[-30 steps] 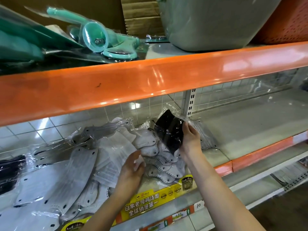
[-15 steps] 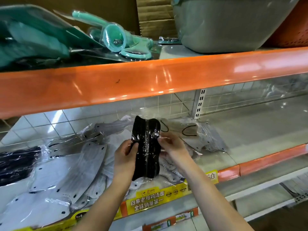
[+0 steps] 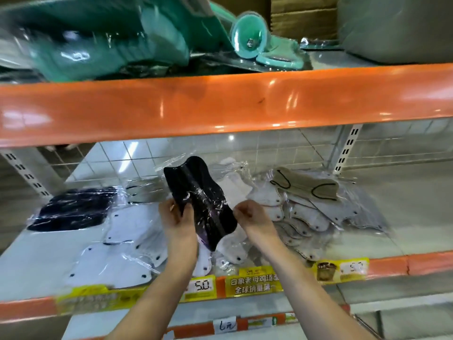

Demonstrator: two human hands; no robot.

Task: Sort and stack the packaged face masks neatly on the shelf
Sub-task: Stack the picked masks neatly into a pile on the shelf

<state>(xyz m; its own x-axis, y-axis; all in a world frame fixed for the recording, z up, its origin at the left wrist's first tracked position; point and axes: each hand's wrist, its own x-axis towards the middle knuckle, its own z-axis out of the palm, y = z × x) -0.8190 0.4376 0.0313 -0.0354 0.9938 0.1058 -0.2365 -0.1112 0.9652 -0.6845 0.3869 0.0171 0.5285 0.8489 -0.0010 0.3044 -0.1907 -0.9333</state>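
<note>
Teal plastic goods (image 3: 137, 42) above the orange beam (image 3: 220, 104); yellow price labels (image 3: 255, 282) along the lower edge

Two hands (image 3: 180, 223), one held black mask pack (image 3: 199, 201)

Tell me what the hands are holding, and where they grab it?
A black packaged mask. The left hand grips its lower left edge; the right hand has its fingers pinching the clear wrapper at its right edge.

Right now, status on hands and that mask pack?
Left hand grips black face mask pack in clear plastic. Right hand pinches its wrapper edge. Pack held above white mask packs. Nothing blocking.
</note>
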